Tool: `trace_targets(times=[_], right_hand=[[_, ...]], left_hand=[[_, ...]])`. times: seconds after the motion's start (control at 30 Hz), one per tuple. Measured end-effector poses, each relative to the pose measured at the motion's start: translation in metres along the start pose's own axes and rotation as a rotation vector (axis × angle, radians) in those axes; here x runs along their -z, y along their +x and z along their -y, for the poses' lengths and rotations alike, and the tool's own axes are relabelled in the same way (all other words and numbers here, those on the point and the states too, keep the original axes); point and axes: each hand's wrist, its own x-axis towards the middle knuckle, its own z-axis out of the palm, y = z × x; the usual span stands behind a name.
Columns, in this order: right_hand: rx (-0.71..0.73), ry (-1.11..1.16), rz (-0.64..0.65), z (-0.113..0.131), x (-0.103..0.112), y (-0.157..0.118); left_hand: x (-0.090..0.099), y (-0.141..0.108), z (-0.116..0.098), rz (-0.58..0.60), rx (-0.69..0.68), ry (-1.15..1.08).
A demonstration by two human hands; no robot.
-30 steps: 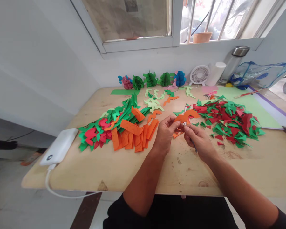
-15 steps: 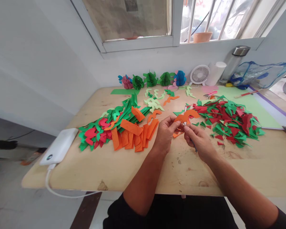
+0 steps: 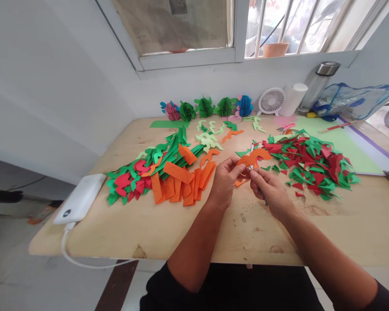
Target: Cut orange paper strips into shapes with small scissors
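Observation:
My left hand (image 3: 227,179) is closed, pinching a curved strip of orange paper (image 3: 259,154) between thumb and fingers. Close beside it, my right hand (image 3: 268,186) grips a slim dark-blue tool (image 3: 266,200). Its thin tip meets the paper near my left thumb; the fingers hide most of the tool, so its exact kind is unclear. Behind both hands, a white pen-like stick (image 3: 252,149) lies on the table. Folded orange paper pieces (image 3: 178,175) lie left of my left hand. Right of my right hand spreads a heap of red and green paper scraps (image 3: 311,160).
Green strips (image 3: 170,149) and red cutouts (image 3: 125,181) lie at the left, near a white power bank (image 3: 81,198) with a cable. Along the wall stand honeycomb paper figures (image 3: 205,107), a small fan (image 3: 272,101), a bottle (image 3: 320,82) and a clear bag (image 3: 353,99).

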Motion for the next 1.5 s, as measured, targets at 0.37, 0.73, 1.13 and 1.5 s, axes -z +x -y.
trace_targets(times=[0.37, 0.73, 1.13, 1.5], right_hand=[[0.011, 0.007, 0.001, 0.0032, 0.0001, -0.0010], [0.006, 0.017, -0.007, 0.0023, 0.0001, -0.0009], [0.003, 0.021, -0.009, 0.0007, 0.0005, 0.0001], [0.001, 0.023, -0.006, 0.0014, 0.0005, -0.0004]], left_hand=[[-0.0008, -0.0003, -0.0011, 0.002, -0.007, 0.001], [-0.0009, -0.0006, -0.0014, 0.002, -0.013, 0.002], [-0.0001, -0.0001, 0.0002, 0.013, -0.024, -0.002], [0.0006, 0.0005, 0.0012, 0.014, -0.026, 0.001]])
